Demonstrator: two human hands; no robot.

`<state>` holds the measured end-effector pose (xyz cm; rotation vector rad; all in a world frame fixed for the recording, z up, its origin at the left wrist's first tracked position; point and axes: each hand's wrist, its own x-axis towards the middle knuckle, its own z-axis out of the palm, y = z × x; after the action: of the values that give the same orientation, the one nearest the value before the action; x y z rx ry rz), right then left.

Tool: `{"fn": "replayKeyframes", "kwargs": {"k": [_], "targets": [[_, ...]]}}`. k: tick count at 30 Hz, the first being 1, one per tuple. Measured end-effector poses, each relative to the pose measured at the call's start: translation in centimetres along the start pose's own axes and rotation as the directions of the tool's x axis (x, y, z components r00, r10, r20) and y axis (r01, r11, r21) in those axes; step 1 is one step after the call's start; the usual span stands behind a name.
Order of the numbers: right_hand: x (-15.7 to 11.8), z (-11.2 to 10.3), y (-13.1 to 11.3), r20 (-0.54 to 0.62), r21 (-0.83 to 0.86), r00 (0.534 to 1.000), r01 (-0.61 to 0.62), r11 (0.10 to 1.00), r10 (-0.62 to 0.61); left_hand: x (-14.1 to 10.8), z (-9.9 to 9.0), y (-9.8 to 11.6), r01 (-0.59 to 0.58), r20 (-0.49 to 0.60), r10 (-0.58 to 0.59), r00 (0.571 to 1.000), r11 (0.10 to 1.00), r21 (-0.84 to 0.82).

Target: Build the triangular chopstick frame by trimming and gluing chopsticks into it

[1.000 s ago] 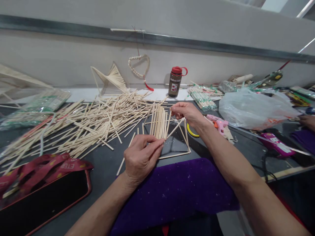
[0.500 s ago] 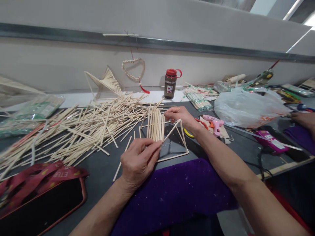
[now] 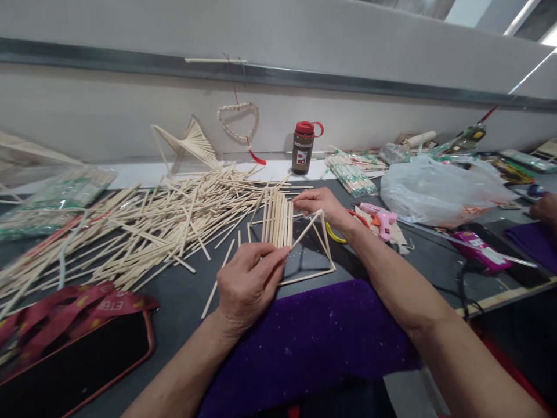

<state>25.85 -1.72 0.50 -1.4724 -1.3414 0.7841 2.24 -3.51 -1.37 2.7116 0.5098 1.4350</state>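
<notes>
A small frame of thin wooden sticks [image 3: 310, 273] stands in front of me, with a row of sticks laid side by side [image 3: 275, 219] across its upper part. My left hand [image 3: 255, 278] is closed at the row's near right edge, thumb and fingers pinching the near end of a wooden stick [image 3: 291, 223]. At the far end of that same edge my right hand [image 3: 317, 206] pinches too; its fingertips partly hide the stick's end. A slanting stick [image 3: 307, 229] of the frame rises between the hands to a corner below my right wrist.
Loose sticks [image 3: 183, 220] lie heaped at left, near a phone [image 3: 82, 366] and a red lanyard [image 3: 78, 307]. A bottle [image 3: 302, 151] stands behind. Rightward are a pink glue gun [image 3: 383, 220], yellow-handled tool [image 3: 334, 235], plastic bag [image 3: 439, 191] and another person's hand [image 3: 546, 208]. Purple cloth [image 3: 317, 342] lies nearest me.
Both my hands keep their places at the edge of the stick row. The view has shifted slightly, and the other person's hand at far right has drawn back toward the picture's edge.
</notes>
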Motion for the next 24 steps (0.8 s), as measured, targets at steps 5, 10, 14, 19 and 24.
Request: {"fn": "replayKeyframes", "kwargs": {"k": [5,10,14,19,24], "targets": [[0.17,-0.24,0.05,0.022,-0.010,1.000,0.012,1.000,-0.012,-0.20,0.19,0.02,0.019,0.014,-0.019,1.000,1.000,0.013],[0.32,-0.23,0.22,0.018,-0.008,1.000,0.022,1.000,-0.022,-0.10,0.38,0.09,0.008,-0.006,-0.008,1.000,1.000,0.021],[0.30,-0.14,0.30,0.023,0.000,0.999,0.027,1.000,-0.027,0.15,0.46,0.23,0.009,-0.025,-0.008,1.000,0.999,0.041],[0.06,0.01,0.14,0.016,-0.011,1.000,0.025,1.000,-0.024,0.29,0.50,0.37,0.011,-0.031,-0.009,0.999,0.996,0.084],[0.02,0.01,0.20,0.018,-0.006,1.000,0.021,1.000,-0.021,0.36,0.65,0.36,0.012,-0.032,-0.009,0.999,0.993,0.118]]}}
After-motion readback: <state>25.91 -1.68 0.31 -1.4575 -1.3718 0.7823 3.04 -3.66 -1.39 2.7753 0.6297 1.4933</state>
